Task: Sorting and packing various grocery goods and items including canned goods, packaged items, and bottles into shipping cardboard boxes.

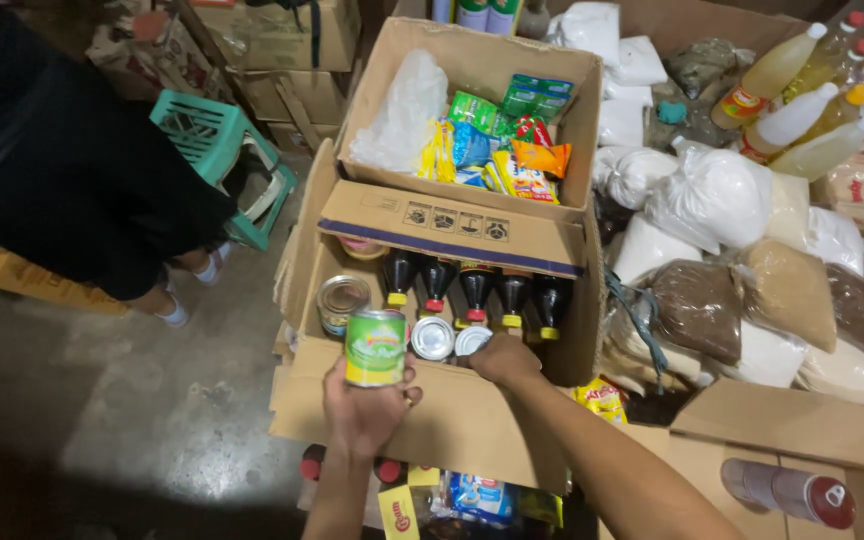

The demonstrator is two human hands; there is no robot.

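The left hand (pixel 362 412) is gripping a green can (pixel 375 347) with fingers clamped, above the near edge of the cardboard box (pixel 432 425). The right hand (pixel 504 358) is reaching inside, fingers curled on a small can (pixel 471 340) near the dark bottles (pixel 475 287).

Single head view, looking steeply down, close over a cardboard box (pixel 452 420)

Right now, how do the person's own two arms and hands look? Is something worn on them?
Both forearms are bare: no sleeves show in the picture. The left hand and the right hand wear no gloves. I see no watch, ring or bracelet, though the light is dim.
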